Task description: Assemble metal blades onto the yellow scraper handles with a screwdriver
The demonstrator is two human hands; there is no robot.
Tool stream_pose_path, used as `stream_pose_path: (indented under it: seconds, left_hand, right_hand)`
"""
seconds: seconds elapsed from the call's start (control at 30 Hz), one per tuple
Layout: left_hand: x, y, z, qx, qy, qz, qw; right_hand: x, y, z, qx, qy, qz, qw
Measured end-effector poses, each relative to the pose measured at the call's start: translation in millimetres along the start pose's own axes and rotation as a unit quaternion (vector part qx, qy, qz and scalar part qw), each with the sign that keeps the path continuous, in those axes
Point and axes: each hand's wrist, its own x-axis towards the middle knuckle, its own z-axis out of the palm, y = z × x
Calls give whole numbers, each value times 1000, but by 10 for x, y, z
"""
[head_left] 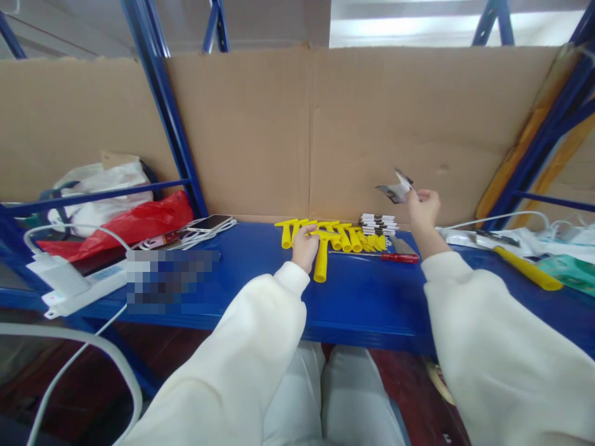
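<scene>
My left hand is closed on the end of a yellow T-shaped handle tool, whose thick round grip points toward me. Raised above the shelf, my right hand pinches a thin, folded black-and-white piece, perhaps printed paper; its exact kind is unclear. Behind my left hand lies a row of similar yellow T-shaped tools. Stacked white pieces with dark bands stand beside them, with small flat yellow parts in front. A tool with a red handle lies below my right hand.
The blue shelf is backed by cardboard and framed by blue posts. At left are a red bag, a phone, cables and a white power strip. Another yellow handle lies at right beside plastic packaging.
</scene>
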Motion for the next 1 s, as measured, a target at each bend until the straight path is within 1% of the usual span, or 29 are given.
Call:
stream_pose_path:
  seconds: [0.07, 0.13, 0.17, 0.23, 0.33, 0.37, 0.43, 0.5, 0.57, 0.63, 0.73, 0.87, 0.93, 1.0]
  left_hand:
    - [25, -13, -20, 56, -10, 15, 998]
    - [53, -22, -60, 147, -25, 33, 988]
    - [68, -24, -84, 200, -33, 36, 978]
    - [96, -25, -136, 274, -42, 38, 960]
    - [119, -29, -182, 313, -72, 0, 947]
    - [117, -34, -184, 304, -85, -24, 949]
    - [98, -47, -166, 253, -102, -76, 959]
    - [65, -63, -135, 204, -94, -117, 967]
    - [32, -73, -107, 200, -88, -138, 966]
    - [14, -75, -92, 200, -103, -149, 963]
    - [31, -69, -83, 121, -126, -164, 971]
    - [104, -69, -72, -52, -107, -169, 978]
    - [139, -75, -66, -110, -90, -159, 977]
    - [161, -81, -60, -147, -75, -144, 976]
  right_hand:
    - [-206, -37, -72, 64, -52, 62, 995]
    - [-430, -43, -113, 123, -134, 122, 976]
    - [-532, -38, -121, 153, -171, 137, 964]
    - [-695, -23, -121, 196, -220, 166, 941]
    - [-805, -6, -105, 232, -253, 178, 922]
    - [-810, -2, -101, 241, -258, 172, 920]
    - [-794, 3, -100, 257, -271, 151, 915]
    - [-766, 7, -104, 269, -291, 132, 908]
    - [-752, 9, -109, 278, -317, 118, 899]
    - [-757, 10, -112, 287, -333, 112, 891]
    - [-788, 6, -117, 302, -336, 119, 884]
    - [-826, -1, -145, 312, -333, 123, 881]
    - [-839, -5, -164, 316, -340, 117, 878]
    - [-851, -9, -180, 323, -347, 109, 874]
